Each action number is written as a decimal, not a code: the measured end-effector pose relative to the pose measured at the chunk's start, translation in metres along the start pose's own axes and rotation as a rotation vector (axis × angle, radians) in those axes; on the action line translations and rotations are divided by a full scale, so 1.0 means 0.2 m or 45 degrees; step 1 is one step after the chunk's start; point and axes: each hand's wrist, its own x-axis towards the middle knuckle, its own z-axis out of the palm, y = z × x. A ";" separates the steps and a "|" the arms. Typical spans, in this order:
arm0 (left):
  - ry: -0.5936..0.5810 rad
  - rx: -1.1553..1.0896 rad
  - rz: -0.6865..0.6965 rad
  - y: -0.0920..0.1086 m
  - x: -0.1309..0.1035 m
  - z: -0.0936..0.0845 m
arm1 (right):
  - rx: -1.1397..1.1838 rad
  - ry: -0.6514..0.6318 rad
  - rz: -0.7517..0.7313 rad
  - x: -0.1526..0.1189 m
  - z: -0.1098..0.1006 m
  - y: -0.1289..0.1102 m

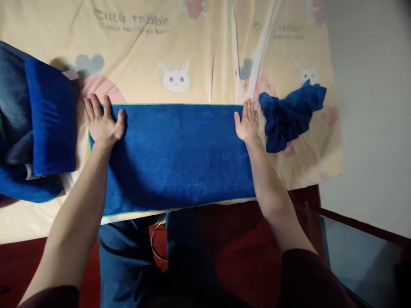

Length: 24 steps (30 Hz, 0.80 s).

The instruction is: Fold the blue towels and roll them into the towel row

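At center frame, towel lies flat; left hand on upper-left corner, fingers spread; right hand on upper-right, fingers straight.

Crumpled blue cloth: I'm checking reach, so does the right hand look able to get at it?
Probably yes: the right hand lies flat at the right end of the spread towel, close beside the crumpled cloth, and nothing visible blocks the way.

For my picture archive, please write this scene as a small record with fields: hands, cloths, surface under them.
Left hand: open, palm down, at the far left corner of the flat rectangular blue cloth with green edging
Right hand: open, palm down, at its far right corner
Cloth at left: folded blue cloth
Cloth at right: crumpled blue cloth
Surface: cream fabric printed with white rabbits
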 end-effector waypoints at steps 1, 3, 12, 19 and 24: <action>-0.007 0.035 -0.006 -0.02 0.01 0.00 | -0.013 0.008 -0.003 0.00 0.00 -0.01; -0.012 0.088 -0.034 -0.05 0.03 0.00 | -0.042 0.012 0.012 -0.02 -0.02 -0.04; -0.128 0.017 0.277 0.28 -0.09 0.04 | 0.020 0.040 -0.143 -0.17 -0.13 -0.60; -0.364 -0.139 0.352 0.66 -0.54 0.26 | 0.392 -0.335 -0.392 -0.61 0.15 -1.18; -0.360 -0.160 0.290 0.55 -0.58 0.21 | 0.320 -0.304 -0.412 -0.62 0.17 -1.07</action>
